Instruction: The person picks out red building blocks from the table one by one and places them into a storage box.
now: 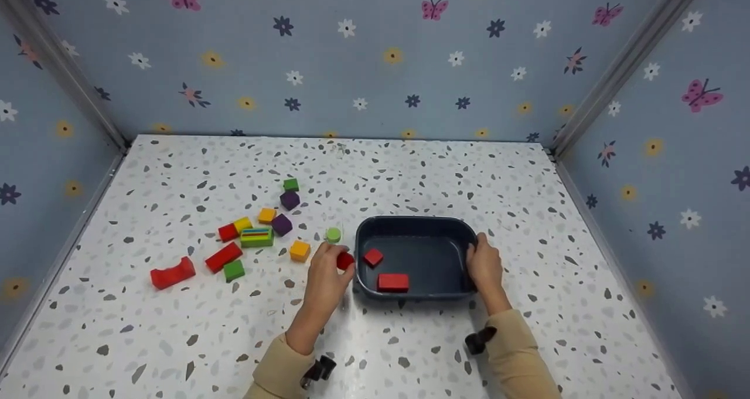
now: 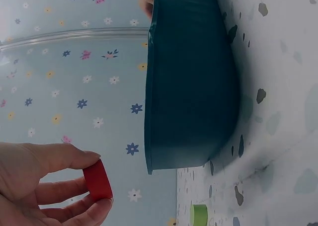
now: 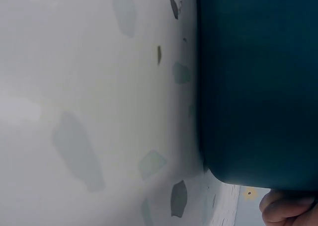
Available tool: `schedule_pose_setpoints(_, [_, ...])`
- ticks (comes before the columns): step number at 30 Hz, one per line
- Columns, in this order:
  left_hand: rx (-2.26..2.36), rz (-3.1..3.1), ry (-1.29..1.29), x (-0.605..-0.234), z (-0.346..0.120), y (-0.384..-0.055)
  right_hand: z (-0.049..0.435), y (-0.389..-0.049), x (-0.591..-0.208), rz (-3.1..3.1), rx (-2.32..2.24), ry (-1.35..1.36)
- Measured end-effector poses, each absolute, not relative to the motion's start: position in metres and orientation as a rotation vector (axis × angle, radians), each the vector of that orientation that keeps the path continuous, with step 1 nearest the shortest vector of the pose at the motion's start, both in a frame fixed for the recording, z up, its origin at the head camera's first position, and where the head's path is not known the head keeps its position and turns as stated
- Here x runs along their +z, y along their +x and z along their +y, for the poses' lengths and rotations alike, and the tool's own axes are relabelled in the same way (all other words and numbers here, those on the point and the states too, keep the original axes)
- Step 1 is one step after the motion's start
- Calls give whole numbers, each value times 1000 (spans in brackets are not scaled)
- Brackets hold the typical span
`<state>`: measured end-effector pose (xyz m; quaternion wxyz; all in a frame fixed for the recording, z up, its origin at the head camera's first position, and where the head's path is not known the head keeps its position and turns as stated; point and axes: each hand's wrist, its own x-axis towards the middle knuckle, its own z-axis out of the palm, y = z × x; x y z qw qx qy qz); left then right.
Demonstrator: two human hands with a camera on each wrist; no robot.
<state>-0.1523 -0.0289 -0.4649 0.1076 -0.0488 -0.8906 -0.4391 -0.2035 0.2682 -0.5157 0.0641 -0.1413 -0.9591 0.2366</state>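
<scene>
My left hand point(image 1: 326, 275) pinches a small red round block point(image 2: 98, 180) between thumb and fingertips, just left of a dark blue rectangular tub point(image 1: 430, 296). In the left wrist view the block is held apart from the tub's wall. My right hand point(image 1: 485, 264) grips the tub's right rim, and its curled fingers point(image 3: 285, 208) show at the wall's edge in the right wrist view. Inside the tub lie a red cube point(image 1: 373, 257) and a red rectangular block point(image 1: 393, 282). A light green round block point(image 1: 333, 235) sits on the table just beyond my left hand.
Left of the tub, several blocks are scattered: a red arch block point(image 1: 173, 273), a red bar point(image 1: 223, 257), a green cube point(image 1: 234, 269), a striped green block point(image 1: 256, 237), yellow-orange cubes point(image 1: 300, 251) and purple blocks point(image 1: 282, 224). Patterned walls point(image 1: 375, 65) enclose the speckled table point(image 1: 193, 340).
</scene>
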Motion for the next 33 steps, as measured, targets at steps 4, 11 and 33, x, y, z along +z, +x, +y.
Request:
schedule_pose_setpoints(4, [-1302,-2646,-159,-463,-20,-156,268,-203,-516,-2900,700,-419])
schedule_pose_setpoints(11, [-1258,-2625,-264,-466,-6,-162,267,-204,-514,-2920,726,-436])
schedule_pose_setpoints(33, [-1121,-2759,-536,-480,25,-188,268,-203,-514,-2901,728,-421])
